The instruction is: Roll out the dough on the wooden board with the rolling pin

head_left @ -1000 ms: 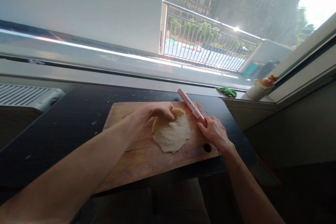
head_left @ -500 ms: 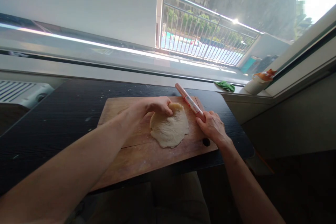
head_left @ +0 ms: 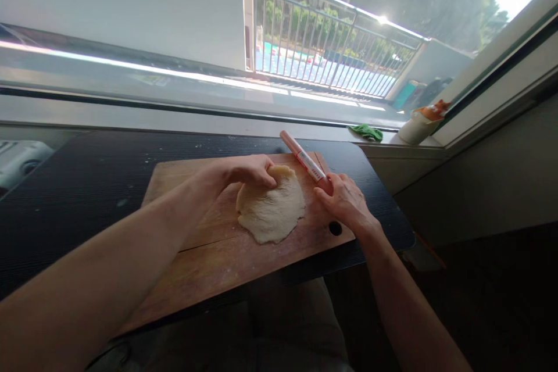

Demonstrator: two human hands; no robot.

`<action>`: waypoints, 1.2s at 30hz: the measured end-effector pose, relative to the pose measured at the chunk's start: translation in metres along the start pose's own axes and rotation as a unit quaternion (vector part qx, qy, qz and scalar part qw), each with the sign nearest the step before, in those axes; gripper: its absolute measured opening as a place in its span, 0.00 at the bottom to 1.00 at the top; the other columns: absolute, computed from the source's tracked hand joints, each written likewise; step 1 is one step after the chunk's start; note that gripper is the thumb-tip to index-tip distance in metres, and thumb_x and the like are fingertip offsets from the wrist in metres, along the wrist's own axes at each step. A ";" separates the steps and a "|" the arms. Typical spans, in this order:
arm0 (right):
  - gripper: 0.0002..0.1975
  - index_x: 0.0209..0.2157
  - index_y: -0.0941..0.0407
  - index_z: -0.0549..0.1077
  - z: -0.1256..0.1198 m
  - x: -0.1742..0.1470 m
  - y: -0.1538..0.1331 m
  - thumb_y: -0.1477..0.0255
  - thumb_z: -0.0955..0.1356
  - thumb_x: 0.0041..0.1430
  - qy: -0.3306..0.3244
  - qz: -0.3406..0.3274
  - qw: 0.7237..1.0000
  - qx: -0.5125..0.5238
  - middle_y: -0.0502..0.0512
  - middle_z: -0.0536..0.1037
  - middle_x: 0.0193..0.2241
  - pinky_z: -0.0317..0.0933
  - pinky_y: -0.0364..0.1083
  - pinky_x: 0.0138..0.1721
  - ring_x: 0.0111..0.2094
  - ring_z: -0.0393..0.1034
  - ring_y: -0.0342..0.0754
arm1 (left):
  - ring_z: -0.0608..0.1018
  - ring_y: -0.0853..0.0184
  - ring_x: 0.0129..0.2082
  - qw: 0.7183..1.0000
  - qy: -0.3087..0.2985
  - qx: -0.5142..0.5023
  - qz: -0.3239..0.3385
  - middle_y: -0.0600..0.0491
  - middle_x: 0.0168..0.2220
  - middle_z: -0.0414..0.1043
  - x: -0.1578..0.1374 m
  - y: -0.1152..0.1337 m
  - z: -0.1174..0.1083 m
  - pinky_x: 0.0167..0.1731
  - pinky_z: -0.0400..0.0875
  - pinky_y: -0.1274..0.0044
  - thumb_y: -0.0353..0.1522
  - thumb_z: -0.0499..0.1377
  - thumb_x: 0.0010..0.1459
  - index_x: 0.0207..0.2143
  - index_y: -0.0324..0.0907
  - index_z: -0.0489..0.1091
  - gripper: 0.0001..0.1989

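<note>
A flat, roughly round sheet of dough lies on a wooden cutting board. My left hand pinches the dough at its far left edge, thumb on top; the fingers underneath are partly hidden. To the right of the dough, my right hand is wrapped round the near end of a rolling pin. The pin slants away to the far left, a label around its middle, and its far end reaches past the board's back edge. No part of the pin touches the dough.
The board rests on a dark table with specks of flour. On the windowsill beyond are a green cloth and a pale pot with something orange in it. A white slatted unit stands at the left.
The whole view has shifted a little, so the board, dough and hands sit further left. Both hands keep their holds on the dough and the rolling pin.
</note>
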State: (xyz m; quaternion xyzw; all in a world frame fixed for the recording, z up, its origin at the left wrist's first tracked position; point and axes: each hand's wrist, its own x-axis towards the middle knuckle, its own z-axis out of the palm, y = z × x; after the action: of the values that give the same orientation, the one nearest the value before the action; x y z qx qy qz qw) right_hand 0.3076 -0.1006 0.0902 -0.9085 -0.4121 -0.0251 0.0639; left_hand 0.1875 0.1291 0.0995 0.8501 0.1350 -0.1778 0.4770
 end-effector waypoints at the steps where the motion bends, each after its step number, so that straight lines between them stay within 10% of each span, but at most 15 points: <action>1: 0.19 0.46 0.54 0.69 -0.001 0.002 -0.002 0.57 0.63 0.61 -0.005 -0.002 1.000 -0.005 0.57 0.71 0.41 0.57 0.47 0.43 0.43 0.66 0.52 | 0.75 0.66 0.30 1.000 -0.003 0.009 0.009 0.52 0.32 0.76 0.001 -0.001 -0.001 0.27 0.66 0.80 0.35 0.59 0.41 0.32 0.37 0.74 0.14; 9: 0.21 0.51 0.56 0.68 -0.023 0.013 -0.013 0.57 0.61 0.62 0.011 -0.030 0.999 0.007 0.60 0.71 0.45 0.57 0.50 0.45 0.45 0.65 0.54 | 0.72 0.67 0.29 0.993 0.023 0.117 -0.011 0.52 0.31 0.73 -0.009 0.012 -0.003 0.27 0.62 0.80 0.43 0.59 0.42 0.30 0.37 0.74 0.18; 14: 0.23 0.54 0.55 0.65 -0.023 0.026 -0.047 0.58 0.61 0.63 0.055 -0.192 0.979 0.039 0.59 0.69 0.50 0.56 0.49 0.49 0.49 0.63 0.53 | 0.70 0.67 0.27 0.984 0.075 0.163 -0.021 0.52 0.29 0.72 -0.016 0.002 0.001 0.25 0.59 0.79 0.49 0.58 0.45 0.31 0.38 0.75 0.23; 28: 0.17 0.38 0.61 0.76 -0.031 0.083 -0.098 0.64 0.72 0.47 -0.295 -0.290 0.910 -0.022 0.55 0.78 0.35 0.59 0.42 0.29 0.30 0.70 0.45 | 0.76 0.62 0.41 0.993 0.051 0.097 0.040 0.55 0.42 0.75 -0.037 -0.010 0.008 0.35 0.67 0.80 0.37 0.61 0.43 0.45 0.42 0.71 0.23; 36: 0.26 0.44 0.61 0.76 -0.026 0.073 -0.096 0.60 0.74 0.45 -0.309 -0.326 0.892 -0.039 0.57 0.79 0.37 0.60 0.41 0.31 0.34 0.71 0.46 | 0.76 0.63 0.41 0.992 0.025 0.091 0.089 0.57 0.41 0.75 -0.035 -0.004 0.014 0.37 0.69 0.80 0.34 0.64 0.41 0.44 0.42 0.70 0.24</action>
State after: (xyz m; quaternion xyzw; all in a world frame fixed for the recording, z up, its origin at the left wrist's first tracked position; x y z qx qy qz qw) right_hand 0.2838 0.0132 0.1327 -0.6866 -0.6830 0.2216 -0.1140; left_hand 0.1522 0.1172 0.1043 0.9029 0.0537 -0.1243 0.4081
